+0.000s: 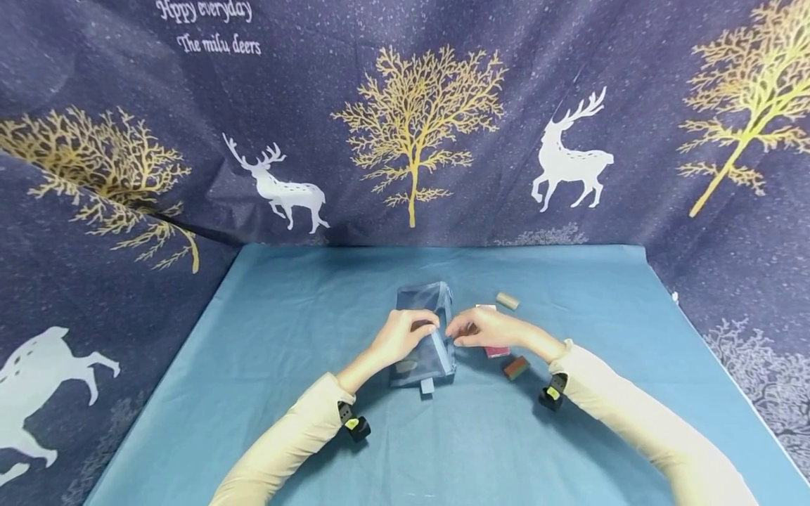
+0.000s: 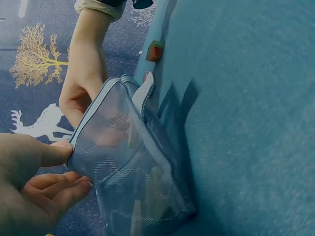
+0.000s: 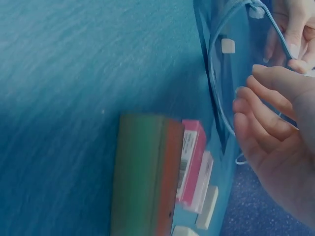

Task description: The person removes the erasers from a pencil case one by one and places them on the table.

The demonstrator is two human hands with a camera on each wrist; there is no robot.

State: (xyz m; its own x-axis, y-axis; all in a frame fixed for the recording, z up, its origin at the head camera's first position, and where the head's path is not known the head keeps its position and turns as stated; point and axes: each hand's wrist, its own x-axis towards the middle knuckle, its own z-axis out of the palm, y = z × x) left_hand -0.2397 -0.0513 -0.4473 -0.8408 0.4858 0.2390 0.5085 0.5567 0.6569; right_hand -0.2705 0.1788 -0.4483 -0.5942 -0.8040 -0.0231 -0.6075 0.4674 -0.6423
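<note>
A blue mesh zip pouch lies on the cloth, its zipped side held apart. My left hand pinches the rim of its opening between thumb and fingers, as the left wrist view shows. At the opening's other side is my right hand, its fingers loosely bent with nothing visible between them. Through the mesh in the left wrist view, part of that hand shows behind or inside the pouch; I cannot tell which. A small white block appears within the pouch opening in the right wrist view.
Right of the pouch lie a green-and-orange block, a pink-and-white block with a printed label, a pale block and a tan block. A blue cloth covers the table; a patterned curtain hangs behind.
</note>
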